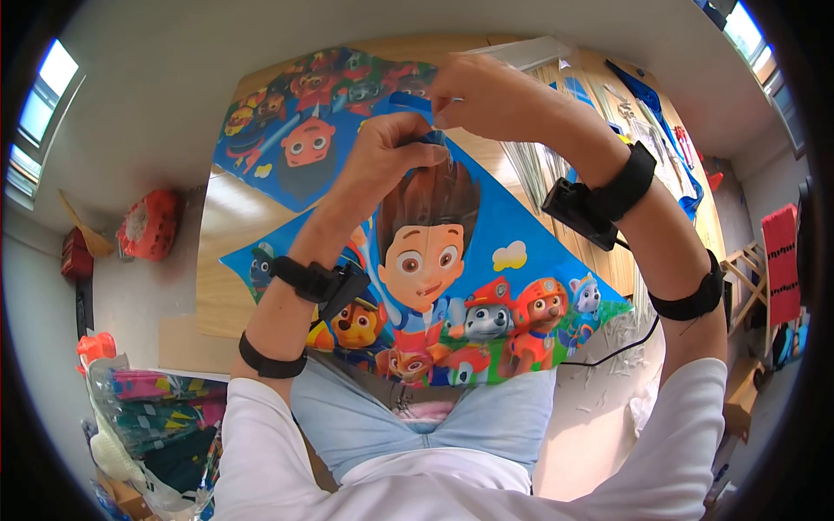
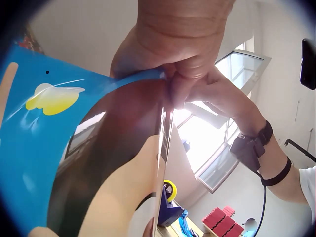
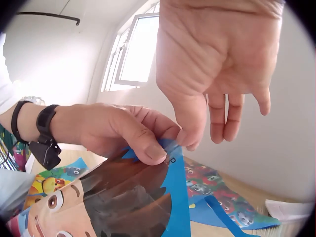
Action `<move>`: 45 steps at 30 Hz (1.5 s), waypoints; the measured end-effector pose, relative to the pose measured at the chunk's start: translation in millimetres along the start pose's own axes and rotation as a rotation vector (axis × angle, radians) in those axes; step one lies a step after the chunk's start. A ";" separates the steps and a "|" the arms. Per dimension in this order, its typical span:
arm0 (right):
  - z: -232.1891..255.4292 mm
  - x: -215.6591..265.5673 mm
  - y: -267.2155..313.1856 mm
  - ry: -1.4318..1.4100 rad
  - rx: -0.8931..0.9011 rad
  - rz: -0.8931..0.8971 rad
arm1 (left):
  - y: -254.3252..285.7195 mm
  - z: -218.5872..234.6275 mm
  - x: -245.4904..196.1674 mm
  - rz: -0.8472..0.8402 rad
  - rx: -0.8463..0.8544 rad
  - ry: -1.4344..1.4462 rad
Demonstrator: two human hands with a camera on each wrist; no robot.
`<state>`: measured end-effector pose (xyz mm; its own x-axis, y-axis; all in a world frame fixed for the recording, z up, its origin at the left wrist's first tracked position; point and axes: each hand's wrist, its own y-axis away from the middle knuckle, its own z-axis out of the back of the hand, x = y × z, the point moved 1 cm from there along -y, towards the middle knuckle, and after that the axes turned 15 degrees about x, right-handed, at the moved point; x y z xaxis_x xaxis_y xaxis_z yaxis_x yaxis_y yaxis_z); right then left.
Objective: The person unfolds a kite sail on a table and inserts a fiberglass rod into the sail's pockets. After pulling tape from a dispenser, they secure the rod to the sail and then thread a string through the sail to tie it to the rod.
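Note:
A blue plastic kite (image 1: 512, 278) printed with a cartoon boy and several dogs slopes from the table edge up to my hands. Its narrow top corner is between the thumb and fingers of my left hand (image 1: 382, 161), which pinches it. Just beyond that, my right hand (image 1: 495, 95) pinches the very tip with thumb and forefinger. In the right wrist view the other right fingers (image 3: 217, 118) hang loose, away from the sheet. The left wrist view shows the kite's upper part (image 2: 98, 138) hanging below my left hand (image 2: 177, 39), its edge folded near the fingertips.
A second printed kite (image 1: 287, 130) lies on the wooden table (image 1: 226, 278) at the far left. Thin pale rods (image 1: 539, 169) and a blue strip (image 1: 647, 95) lie at the right. A tape dispenser (image 2: 170, 210) with a yellow wheel stands there too. Printed bags (image 1: 156, 408) are at lower left.

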<state>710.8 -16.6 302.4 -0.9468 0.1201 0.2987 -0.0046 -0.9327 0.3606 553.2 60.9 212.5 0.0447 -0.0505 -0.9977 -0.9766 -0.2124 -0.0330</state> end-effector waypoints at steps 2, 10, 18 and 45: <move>-13.7 -6.7 4.2 0.005 -0.246 0.149 | 7.5 0.4 -2.6 0.016 0.022 0.003; -16.1 -6.0 40.1 -0.382 -0.621 0.274 | 12.2 -6.9 -7.3 0.055 0.016 -0.015; -59.0 -3.7 45.9 -0.317 -0.535 0.242 | 13.1 -12.4 -17.1 0.089 0.023 -0.083; -58.1 -8.8 40.3 -0.794 -0.127 0.178 | 17.3 -17.3 -23.1 0.018 0.037 -0.147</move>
<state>700.2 -75.0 263.0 -0.4278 0.1274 0.8948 0.0424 -0.9861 0.1607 539.0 41.6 236.0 -0.0011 0.0899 -0.9959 -0.9842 -0.1763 -0.0149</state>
